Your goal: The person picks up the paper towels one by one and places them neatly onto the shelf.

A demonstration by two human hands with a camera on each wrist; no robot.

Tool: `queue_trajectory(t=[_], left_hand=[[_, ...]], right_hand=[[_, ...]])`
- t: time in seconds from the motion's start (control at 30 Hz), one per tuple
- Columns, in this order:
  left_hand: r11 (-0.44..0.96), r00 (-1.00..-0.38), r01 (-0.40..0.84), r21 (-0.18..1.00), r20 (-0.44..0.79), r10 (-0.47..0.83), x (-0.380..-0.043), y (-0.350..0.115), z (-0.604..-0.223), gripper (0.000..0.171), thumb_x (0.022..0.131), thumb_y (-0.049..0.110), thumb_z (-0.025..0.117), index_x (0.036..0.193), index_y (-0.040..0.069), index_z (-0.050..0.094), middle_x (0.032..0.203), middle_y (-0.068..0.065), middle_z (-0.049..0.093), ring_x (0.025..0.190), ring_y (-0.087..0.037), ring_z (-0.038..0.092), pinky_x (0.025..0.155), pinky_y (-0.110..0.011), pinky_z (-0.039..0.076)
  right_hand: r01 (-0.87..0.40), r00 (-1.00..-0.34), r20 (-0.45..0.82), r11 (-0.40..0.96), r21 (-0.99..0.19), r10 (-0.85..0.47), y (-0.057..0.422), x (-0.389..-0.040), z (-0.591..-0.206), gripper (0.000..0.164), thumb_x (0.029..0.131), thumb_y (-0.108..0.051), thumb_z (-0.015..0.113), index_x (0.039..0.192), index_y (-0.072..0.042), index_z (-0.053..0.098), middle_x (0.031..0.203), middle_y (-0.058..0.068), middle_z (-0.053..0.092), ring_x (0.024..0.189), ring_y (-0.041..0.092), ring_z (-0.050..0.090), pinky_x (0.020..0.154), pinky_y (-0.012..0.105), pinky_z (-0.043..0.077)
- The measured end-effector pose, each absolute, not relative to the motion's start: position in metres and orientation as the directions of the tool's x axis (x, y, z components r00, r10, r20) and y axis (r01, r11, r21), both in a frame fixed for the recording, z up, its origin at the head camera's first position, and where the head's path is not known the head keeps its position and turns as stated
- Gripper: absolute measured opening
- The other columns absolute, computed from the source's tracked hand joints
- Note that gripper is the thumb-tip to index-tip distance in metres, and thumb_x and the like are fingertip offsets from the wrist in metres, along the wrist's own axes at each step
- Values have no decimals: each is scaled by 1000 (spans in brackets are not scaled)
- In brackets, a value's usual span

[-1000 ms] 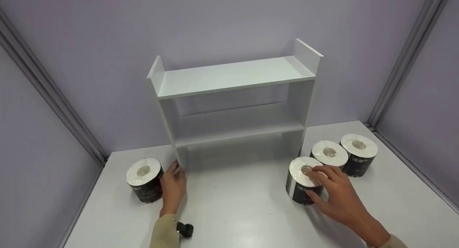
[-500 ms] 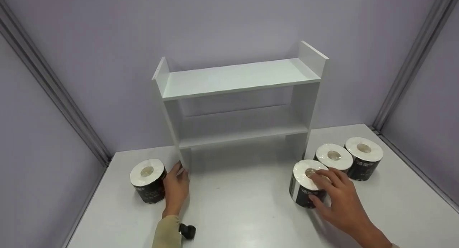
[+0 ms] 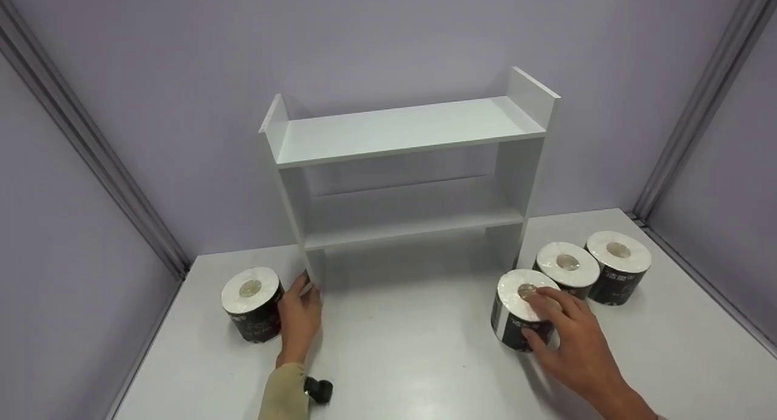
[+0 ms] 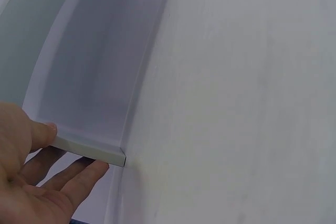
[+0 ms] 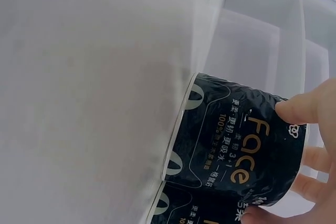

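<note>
A white two-tier shelf (image 3: 419,229) stands at the back of the table. My left hand (image 3: 298,323) pinches the lower front of its left side panel (image 4: 94,151), thumb on one face and fingers on the other. Just left of that hand is a toilet paper roll (image 3: 252,320) in black wrapping, standing on end. My right hand (image 3: 573,347) grips another toilet paper roll (image 5: 231,140) near the shelf's right foot, thumb on its wrapped side and fingers over the top by the core. This roll stands upright on the table.
Two more upright toilet paper rolls, a middle one (image 3: 564,263) and a far one (image 3: 619,280), stand in a row behind the held roll. A white table (image 3: 400,359) bears everything. Pale walls (image 3: 388,37) close in the back and sides.
The head view has shifted slightly, so everything appears a little farther right. Both hands keep their places on the shelf panel and the toilet paper roll.
</note>
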State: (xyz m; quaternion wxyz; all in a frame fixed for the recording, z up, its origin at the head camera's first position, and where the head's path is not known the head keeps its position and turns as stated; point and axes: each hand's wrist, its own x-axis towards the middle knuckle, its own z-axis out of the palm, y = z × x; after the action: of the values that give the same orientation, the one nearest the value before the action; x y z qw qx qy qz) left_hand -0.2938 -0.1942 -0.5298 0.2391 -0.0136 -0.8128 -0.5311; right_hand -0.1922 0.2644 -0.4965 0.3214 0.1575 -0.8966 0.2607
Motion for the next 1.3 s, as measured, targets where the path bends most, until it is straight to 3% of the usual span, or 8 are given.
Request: queue_trajectory(t=[0.07,0.17,0.27,0.47,0.6,0.97,1.3], left_hand=[[437,-886,272,858,400,-233,-294,-194,-529,43,105,-4,61,147,-8,57,145,-32,61,129,-46,66,107,-52,60],[437,-887,268,859,397,-235,-294,-193,-529,44,104,-5,61,147,-9,56,145,-32,61,129,-46,66,107,-51,60],[434,-888,263,862,392,-240,-294,-193,-527,45,104,-5,60,148,-11,54,145,-33,61,130,-45,66,107,-50,60],[425,-889,250,870,380,-255,-294,-191,-526,46,104,-6,61,148,-13,53,144,-34,61,129,-46,66,106,-50,60],[416,-896,235,878,362,-258,-293,-191,-526,46,104,-4,61,149,-11,53,146,-33,60,129,-45,66,107,-49,60],[404,-893,245,881,367,-259,-294,-191,-527,46,104,-5,61,149,-11,54,146,-33,60,128,-47,67,107,-50,60],[424,-880,263,867,396,-264,-294,-191,-528,43,104,-2,62,146,-9,58,143,-32,63,120,-45,72,102,-50,63]], right_hand=[[-448,-745,658,814,-370,-111,265,-192,-497,64,72,-3,95,132,-11,74,136,9,68,127,37,61,103,51,53],[-451,-737,667,812,-370,-105,266,-193,-499,62,71,-2,96,129,-10,76,135,6,70,128,32,62,110,27,47],[-455,-723,682,819,-350,-110,266,-193,-499,60,70,-3,97,126,-10,77,133,5,70,126,30,64,106,18,44],[-444,-718,688,831,-336,-106,262,-194,-496,60,69,-9,100,124,-14,78,130,7,71,118,30,69,89,46,57],[-432,-723,684,838,-335,-99,260,-195,-496,65,69,-14,101,129,-17,77,128,10,71,113,31,70,81,54,61],[-419,-729,677,845,-331,-96,258,-195,-493,67,67,-10,101,130,-17,78,116,8,71,106,32,69,80,54,59],[-428,-722,686,835,-346,-86,257,-200,-490,55,63,-8,102,114,-10,82,108,4,70,98,25,67,79,50,57]])
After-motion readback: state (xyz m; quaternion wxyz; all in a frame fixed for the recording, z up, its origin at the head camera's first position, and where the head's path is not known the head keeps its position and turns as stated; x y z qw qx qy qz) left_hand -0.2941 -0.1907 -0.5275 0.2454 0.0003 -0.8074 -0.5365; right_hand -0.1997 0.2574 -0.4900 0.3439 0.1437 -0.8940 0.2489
